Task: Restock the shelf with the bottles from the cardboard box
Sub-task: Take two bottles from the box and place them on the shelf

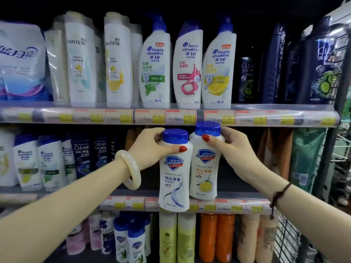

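I hold two white Safeguard bottles with blue caps in front of the middle shelf [237,188]. My left hand [150,149] grips the left bottle [173,179], which has a blue and white label. My right hand [229,147] grips the right bottle [205,173], which has a yellow lemon label, just below its cap. Both bottles are upright and side by side, touching each other. The left bottle's base hangs in front of the shelf's price strip [228,205]; the right bottle's base is at the shelf's front edge. The cardboard box is out of view.
The upper shelf [171,115] carries Pantene, Head & Shoulders and dark Clear bottles. On the middle shelf, more bottles stand at the left [51,162], and brown and green pouches [303,158] at the right, with a dark gap behind my hands. The lower shelf holds several coloured bottles [216,238].
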`<state>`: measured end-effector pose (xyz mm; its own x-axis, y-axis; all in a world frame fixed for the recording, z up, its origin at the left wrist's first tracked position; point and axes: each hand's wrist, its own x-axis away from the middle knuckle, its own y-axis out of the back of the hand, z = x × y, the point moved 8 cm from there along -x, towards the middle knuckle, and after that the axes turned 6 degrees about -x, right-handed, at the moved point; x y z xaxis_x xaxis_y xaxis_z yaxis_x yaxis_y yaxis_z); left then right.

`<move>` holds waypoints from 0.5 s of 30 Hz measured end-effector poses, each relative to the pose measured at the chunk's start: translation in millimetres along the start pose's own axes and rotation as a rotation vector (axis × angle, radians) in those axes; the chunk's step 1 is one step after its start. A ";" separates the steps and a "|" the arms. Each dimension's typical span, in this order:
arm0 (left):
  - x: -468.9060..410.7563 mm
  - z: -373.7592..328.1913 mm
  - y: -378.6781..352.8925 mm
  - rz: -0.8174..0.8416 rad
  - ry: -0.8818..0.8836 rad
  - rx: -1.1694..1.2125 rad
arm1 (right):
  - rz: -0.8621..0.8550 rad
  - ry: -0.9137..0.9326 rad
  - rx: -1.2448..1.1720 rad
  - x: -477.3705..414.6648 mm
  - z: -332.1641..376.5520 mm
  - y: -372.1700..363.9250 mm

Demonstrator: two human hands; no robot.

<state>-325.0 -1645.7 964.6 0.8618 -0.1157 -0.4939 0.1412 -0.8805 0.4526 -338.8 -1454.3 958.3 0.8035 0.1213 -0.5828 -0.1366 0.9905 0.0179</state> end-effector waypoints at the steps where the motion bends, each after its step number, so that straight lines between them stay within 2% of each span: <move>1: 0.0 1.1 -2.3 0.003 -0.008 0.018 | -0.006 -0.004 0.012 1.3 -1.8 0.4; 9: -6.9 -12.6 5.2 -0.038 -0.078 0.040 | 0.018 -0.090 0.138 7.7 -15.0 2.2; 15: -5.7 -5.2 9.4 -0.092 -0.089 0.061 | 0.039 -0.121 0.133 8.2 -18.3 3.0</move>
<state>-326.1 -1651.0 975.5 0.7995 -0.0714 -0.5964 0.1850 -0.9154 0.3576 -343.2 -1451.5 938.7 0.8640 0.1591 -0.4777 -0.0978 0.9837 0.1508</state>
